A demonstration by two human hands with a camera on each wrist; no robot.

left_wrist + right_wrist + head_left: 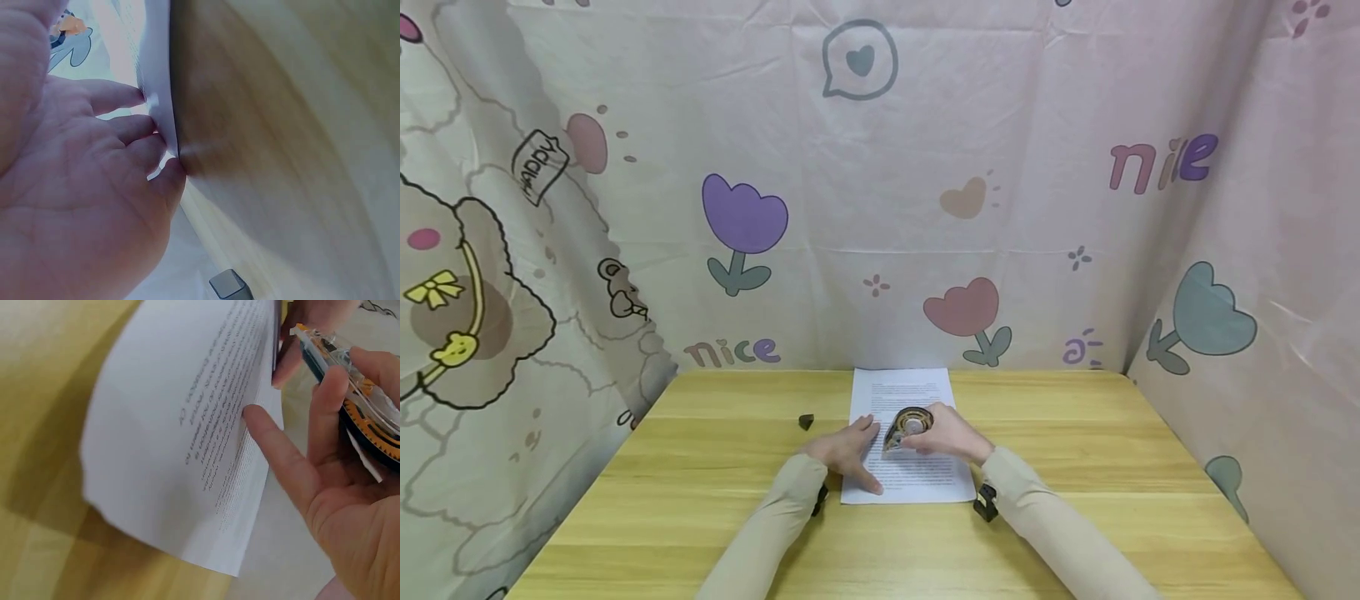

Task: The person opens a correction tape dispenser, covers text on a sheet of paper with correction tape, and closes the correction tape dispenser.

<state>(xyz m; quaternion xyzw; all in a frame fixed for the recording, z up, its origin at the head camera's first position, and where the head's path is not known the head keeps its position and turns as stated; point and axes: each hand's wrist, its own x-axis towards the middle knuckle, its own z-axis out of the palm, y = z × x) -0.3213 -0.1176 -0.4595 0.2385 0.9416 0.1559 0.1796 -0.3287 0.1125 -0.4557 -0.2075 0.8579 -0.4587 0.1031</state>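
Observation:
A printed sheet of paper [917, 483] lies on the table, its lines of text also showing in the right wrist view. My left hand [848, 454] rests on the sheet's left side with fingers and thumb spread; in the left wrist view its fingertips touch the paper's edge. A correction tape dispenser [913, 423], clear with a black and orange wheel inside, is gripped in my right hand [953, 433]. Its tip points down and left over the text, close to the page; whether it touches is not clear. One right finger [275, 444] presses on the paper.
A small dark cap-like piece [806, 422] sits on the wooden table [700, 467], left of the sheet. Behind the table and at both sides hangs a patterned curtain [865, 167]. A black wrist device [986, 502] is worn on the right arm.

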